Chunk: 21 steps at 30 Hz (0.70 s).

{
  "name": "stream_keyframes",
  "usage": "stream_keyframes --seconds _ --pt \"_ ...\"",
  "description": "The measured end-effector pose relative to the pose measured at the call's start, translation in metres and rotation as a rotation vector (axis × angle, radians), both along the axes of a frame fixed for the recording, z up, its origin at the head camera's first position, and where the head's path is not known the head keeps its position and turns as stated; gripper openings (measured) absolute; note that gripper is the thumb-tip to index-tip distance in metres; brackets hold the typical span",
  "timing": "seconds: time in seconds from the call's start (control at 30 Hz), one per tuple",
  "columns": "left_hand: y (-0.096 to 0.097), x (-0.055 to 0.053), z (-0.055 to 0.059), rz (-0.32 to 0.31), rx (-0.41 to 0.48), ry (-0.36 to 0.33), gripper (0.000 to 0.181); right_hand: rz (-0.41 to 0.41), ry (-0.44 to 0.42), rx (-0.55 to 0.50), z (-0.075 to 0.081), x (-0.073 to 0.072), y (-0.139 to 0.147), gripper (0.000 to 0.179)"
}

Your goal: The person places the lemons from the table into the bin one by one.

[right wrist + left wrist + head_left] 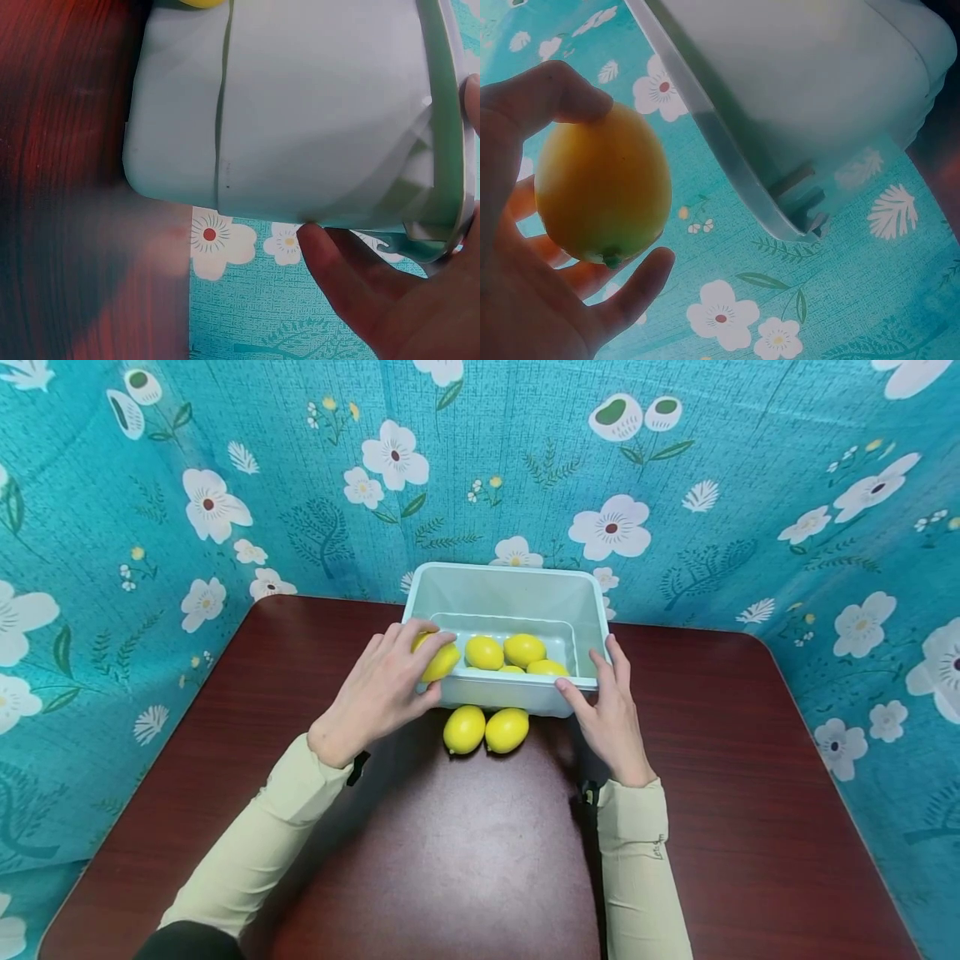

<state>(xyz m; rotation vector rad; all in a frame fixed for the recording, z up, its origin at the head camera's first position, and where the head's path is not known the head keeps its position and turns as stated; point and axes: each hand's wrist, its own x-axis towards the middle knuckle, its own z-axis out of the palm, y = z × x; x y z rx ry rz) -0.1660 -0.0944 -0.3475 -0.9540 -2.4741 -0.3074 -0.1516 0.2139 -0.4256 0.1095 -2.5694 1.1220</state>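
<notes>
My left hand holds a lemon at the left front corner of a pale plastic bin. In the left wrist view, the thumb and fingers curl around this lemon, its green-tipped end toward the lower edge, beside the bin's rim. Several lemons lie inside the bin. My right hand grips the bin's right front corner, thumb at the front rim and fingers along the right side. Two lemons, a left one and a right one, rest side by side on the table before the bin.
The bin stands at the back of a dark reddish-brown table. Behind it and on both sides hangs a turquoise floral cloth. A light sleeve covers each forearm.
</notes>
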Motion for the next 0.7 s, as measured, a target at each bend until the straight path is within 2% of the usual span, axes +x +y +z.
stream_keyframes --seconds 0.4,0.53,0.7 --pt "0.006 -0.004 0.004 0.005 0.017 -0.007 0.051 0.001 0.000 0.002 0.000 0.000 0.000 0.075" --pt "0.009 -0.006 0.002 0.009 0.043 -0.033 0.049 0.002 -0.004 0.000 0.000 0.001 0.000 0.076" --pt "0.012 -0.008 0.000 -0.018 0.096 -0.075 0.048 0.005 0.002 0.002 -0.001 0.000 0.001 0.075"
